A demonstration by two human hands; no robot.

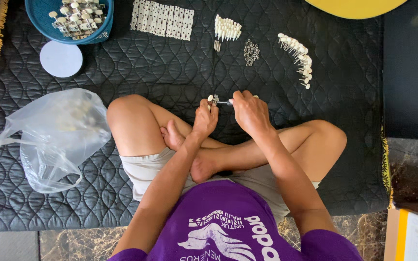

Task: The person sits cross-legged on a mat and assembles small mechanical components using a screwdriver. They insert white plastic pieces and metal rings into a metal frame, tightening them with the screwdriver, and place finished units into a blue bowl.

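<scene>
I sit cross-legged on the black quilted mat (pixel 180 72), a clear plastic bag (pixel 49 137) lying at my left knee. The blue bowl (pixel 42 19) at the far edge is full of small metal-and-white pieces, so I judge much is left. Beyond my hands lie sorted lots: a flat row of plates (pixel 162 19), a bunch of white pegs (pixel 227 28), a curved line of pegs (pixel 297 55), a heap of tiny screws (pixel 251 52). My left hand (pixel 204 118) pinches one small piece (pixel 213 99); my right hand (pixel 250 111) is clenched around a screwdriver (pixel 224 102) touching it. Nothing blocks my reach.
</scene>
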